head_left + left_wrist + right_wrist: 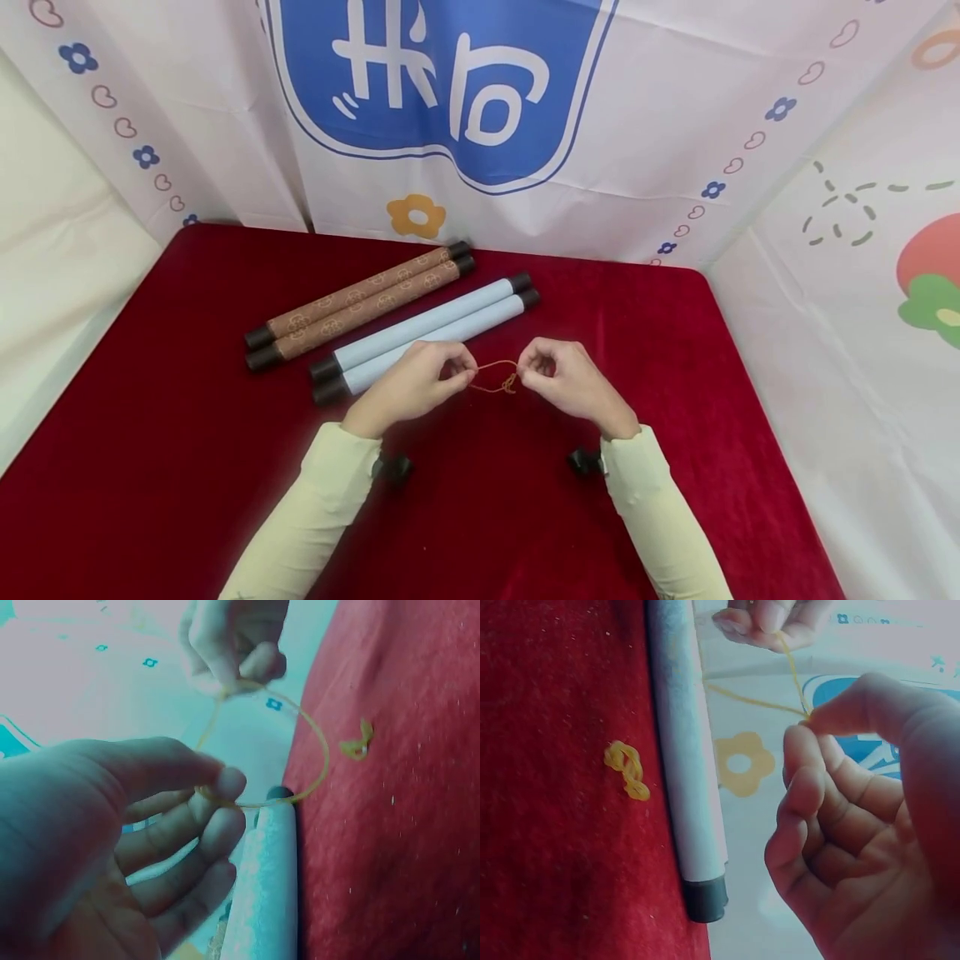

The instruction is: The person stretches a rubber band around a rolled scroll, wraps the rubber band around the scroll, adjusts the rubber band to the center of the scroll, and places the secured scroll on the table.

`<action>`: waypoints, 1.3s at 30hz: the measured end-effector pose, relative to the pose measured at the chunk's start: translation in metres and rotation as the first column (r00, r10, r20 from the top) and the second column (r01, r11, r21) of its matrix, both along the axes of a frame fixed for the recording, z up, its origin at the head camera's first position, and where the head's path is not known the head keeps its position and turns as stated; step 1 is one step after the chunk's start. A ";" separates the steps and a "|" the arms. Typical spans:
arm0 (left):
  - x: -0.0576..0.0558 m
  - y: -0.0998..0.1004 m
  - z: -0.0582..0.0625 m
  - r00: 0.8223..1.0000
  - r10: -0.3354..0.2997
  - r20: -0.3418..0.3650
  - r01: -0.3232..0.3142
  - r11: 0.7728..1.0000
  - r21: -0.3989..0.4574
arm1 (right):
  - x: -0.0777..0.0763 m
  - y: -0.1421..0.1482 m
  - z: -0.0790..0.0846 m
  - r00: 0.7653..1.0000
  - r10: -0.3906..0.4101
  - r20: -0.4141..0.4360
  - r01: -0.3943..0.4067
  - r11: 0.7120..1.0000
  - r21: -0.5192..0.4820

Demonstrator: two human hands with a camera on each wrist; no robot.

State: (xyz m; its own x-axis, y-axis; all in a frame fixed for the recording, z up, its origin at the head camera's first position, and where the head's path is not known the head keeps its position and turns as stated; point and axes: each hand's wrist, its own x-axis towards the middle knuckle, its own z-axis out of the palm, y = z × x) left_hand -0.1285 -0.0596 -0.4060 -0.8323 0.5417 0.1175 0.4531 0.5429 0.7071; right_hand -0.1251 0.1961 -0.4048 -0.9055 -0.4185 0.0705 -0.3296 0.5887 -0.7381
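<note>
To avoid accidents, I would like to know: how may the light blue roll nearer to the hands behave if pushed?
The nearer light blue roll would probably roll, since it looks cylindrical. Pushed toward the back, it would likely nudge the farther light blue roll close beside it. It seems fairly stiff, lying straight.

I see a pale cream left sleeve point(306, 512) and right sleeve point(667, 512), a small black device point(397, 469) beside each cuff point(343, 450).

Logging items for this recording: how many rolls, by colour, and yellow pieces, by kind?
Brown rolls: 2
Pale blue rolls: 2
Yellow band loop: 1
Yellow tangle: 1 (strands not countable)
Total: 6
</note>
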 end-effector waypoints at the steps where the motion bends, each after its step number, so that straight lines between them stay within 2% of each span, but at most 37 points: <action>1: 0.001 0.001 0.001 1.000 0.009 0.004 -0.009 1.000 -0.001 | 0.000 -0.001 -0.001 1.000 -0.001 0.004 0.001 1.000 0.008; 7: 0.003 0.005 0.001 0.997 0.078 0.025 -0.077 0.997 -0.012 | 0.000 -0.005 -0.004 1.000 -0.012 0.015 0.011 1.000 0.026; 13: 0.003 0.003 0.000 0.993 0.111 0.046 -0.110 0.993 -0.031 | 0.001 -0.007 -0.002 0.999 -0.024 0.024 0.023 0.999 0.034; 19: 0.003 0.003 0.003 0.986 0.164 0.037 -0.162 0.985 -0.062 | 0.007 -0.017 0.001 0.998 0.045 0.041 -0.046 0.999 0.009; 23: 0.003 0.006 0.004 0.982 0.184 0.041 -0.183 0.982 -0.037 | 0.011 -0.028 -0.004 0.994 0.102 0.043 -0.103 0.995 0.017; 28: 0.005 0.012 0.009 0.983 0.175 0.049 -0.175 0.985 -0.001 | 0.011 -0.039 -0.011 0.995 0.094 0.031 -0.095 0.995 0.042; 32: 0.007 0.018 0.016 0.987 0.153 0.051 -0.156 0.987 0.045 | 0.010 -0.047 -0.013 0.999 0.038 0.033 -0.037 0.999 -0.024; 35: 0.009 0.021 0.020 0.987 0.157 0.033 -0.159 0.984 0.074 | 0.011 -0.051 -0.014 0.997 0.016 0.079 -0.007 0.993 -0.117; 39: 0.013 0.025 0.022 0.986 0.168 -0.008 -0.167 0.981 0.101 | 0.012 -0.055 -0.017 0.982 0.002 0.190 0.053 0.958 -0.283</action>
State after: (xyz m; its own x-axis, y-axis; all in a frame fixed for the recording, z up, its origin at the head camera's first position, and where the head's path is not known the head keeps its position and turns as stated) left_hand -0.1154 -0.0350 -0.3844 -0.9078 0.3797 0.1780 0.3735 0.5391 0.7549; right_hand -0.1130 0.1411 -0.4216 -0.9240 -0.3821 0.0130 -0.1580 0.3507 -0.9231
